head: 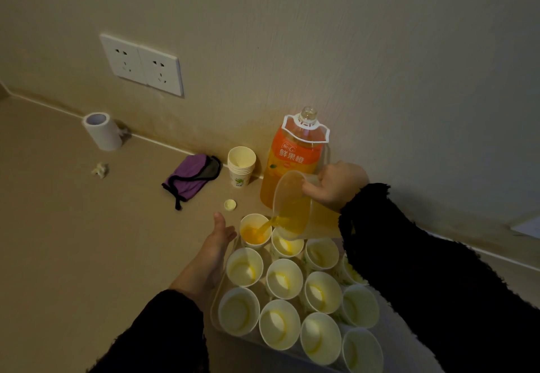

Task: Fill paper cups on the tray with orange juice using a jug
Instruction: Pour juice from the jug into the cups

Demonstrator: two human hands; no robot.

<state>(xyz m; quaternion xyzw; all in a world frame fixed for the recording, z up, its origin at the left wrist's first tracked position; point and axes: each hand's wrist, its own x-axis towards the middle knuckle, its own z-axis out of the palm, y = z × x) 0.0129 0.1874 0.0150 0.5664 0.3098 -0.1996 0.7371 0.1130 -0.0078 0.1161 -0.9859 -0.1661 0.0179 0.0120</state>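
A clear tray holds several white paper cups. My right hand grips a translucent plastic jug tilted to the left, and orange juice streams from its spout into the far-left cup, which holds juice. The other cups, such as one in the middle, show only yellowish bottoms. My left hand lies flat, fingers straight, against the tray's left edge beside the cup being filled.
A large orange juice bottle stands uncapped by the wall, its yellow cap on the counter. A stack of spare cups, a purple pouch, a paper roll and a crumpled scrap lie to the left.
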